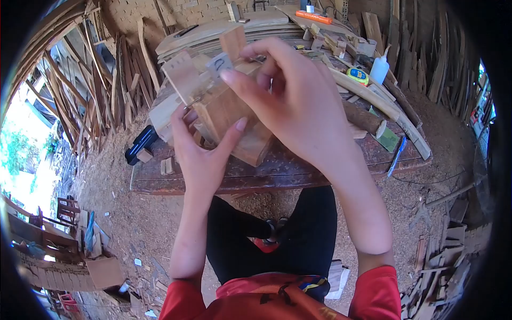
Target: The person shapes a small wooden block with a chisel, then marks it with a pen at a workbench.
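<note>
A wooden box-like piece [242, 125] with upright boards rests tilted on the dark workbench [213, 184]. My left hand [200, 152] grips its near left edge, thumb on the front face and fingers around the side. Above its top, my right hand [293, 90] is curled, with the thumb against a small grey-white piece marked with a dark curve [219, 64]. The right index finger reaches toward an upright wooden block [233, 41]. What lies between the right fingertips is partly hidden.
On the bench's right are a white glue bottle [379, 69], a yellow tape measure [357, 76], a blue pen-like tool [397, 157] and wood strips. A black object [141, 144] lies left. An orange tube [313, 17] sits on boards behind.
</note>
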Demonstrator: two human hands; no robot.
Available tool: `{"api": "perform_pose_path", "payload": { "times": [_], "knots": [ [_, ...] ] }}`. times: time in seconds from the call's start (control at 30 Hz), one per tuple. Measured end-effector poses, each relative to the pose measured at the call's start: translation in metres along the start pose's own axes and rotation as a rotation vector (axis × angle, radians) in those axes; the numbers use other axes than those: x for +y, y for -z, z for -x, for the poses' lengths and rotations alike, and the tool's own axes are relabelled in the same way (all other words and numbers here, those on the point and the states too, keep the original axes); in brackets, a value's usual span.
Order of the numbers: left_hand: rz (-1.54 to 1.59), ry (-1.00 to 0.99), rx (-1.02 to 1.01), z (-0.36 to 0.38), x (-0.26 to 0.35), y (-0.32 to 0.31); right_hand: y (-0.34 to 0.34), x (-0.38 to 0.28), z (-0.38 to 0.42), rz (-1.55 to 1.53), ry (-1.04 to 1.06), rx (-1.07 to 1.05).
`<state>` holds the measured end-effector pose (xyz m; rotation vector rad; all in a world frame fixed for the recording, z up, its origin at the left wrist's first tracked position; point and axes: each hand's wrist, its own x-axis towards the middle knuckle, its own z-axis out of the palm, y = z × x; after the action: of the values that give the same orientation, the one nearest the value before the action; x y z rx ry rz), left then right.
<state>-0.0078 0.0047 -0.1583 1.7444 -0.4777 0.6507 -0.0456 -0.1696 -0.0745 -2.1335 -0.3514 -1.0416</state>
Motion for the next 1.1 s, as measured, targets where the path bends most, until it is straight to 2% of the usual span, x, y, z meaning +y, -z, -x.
{"api": "perform_pose_path", "payload": {
  "times": [0.1,0.2,0.3,0.4,0.5,0.6,0.7,0.8,0.9,0.93,1.03,1.1],
  "knots": [
    [0.002,-0.056,-0.011,-0.003,-0.007,0.0,-0.023,0.003,-0.018,0.228,0.157,0.054],
    [0.007,-0.015,-0.018,-0.003,-0.01,0.001,-0.031,-0.002,-0.026,0.323,0.167,0.025],
    [0.079,0.059,-0.037,-0.003,-0.008,0.002,-0.035,-0.002,-0.028,0.233,0.149,0.006],
    [-0.114,-0.157,-0.033,-0.009,-0.016,0.005,-0.04,-0.009,-0.019,-0.011,0.059,0.069],
    [-0.125,-0.128,-0.047,-0.008,-0.017,0.007,-0.042,-0.004,-0.017,0.012,0.084,0.09],
    [-0.074,-0.095,-0.049,-0.007,-0.013,0.005,-0.024,-0.005,-0.022,-0.061,-0.029,-0.128],
    [-0.107,-0.135,-0.042,-0.008,-0.011,0.005,-0.012,-0.002,-0.018,-0.594,-0.3,-0.294],
    [-0.068,-0.167,-0.016,-0.009,-0.013,0.001,0.001,0.009,-0.007,-0.767,-0.397,-0.331],
    [-0.026,-0.092,-0.013,-0.006,-0.015,-0.002,0.022,0.003,0.0,-0.846,-0.566,-0.3],
    [-0.016,-0.036,-0.067,-0.005,-0.017,0.0,0.027,0.006,0.005,-0.841,-0.549,-0.292],
    [-0.065,-0.204,0.068,0.002,-0.008,-0.001,0.038,0.023,0.021,-0.676,-0.4,-0.32],
    [-0.02,-0.399,0.181,0.005,-0.02,0.007,0.05,0.03,0.03,-0.651,-0.448,-0.365]
  ]
}}
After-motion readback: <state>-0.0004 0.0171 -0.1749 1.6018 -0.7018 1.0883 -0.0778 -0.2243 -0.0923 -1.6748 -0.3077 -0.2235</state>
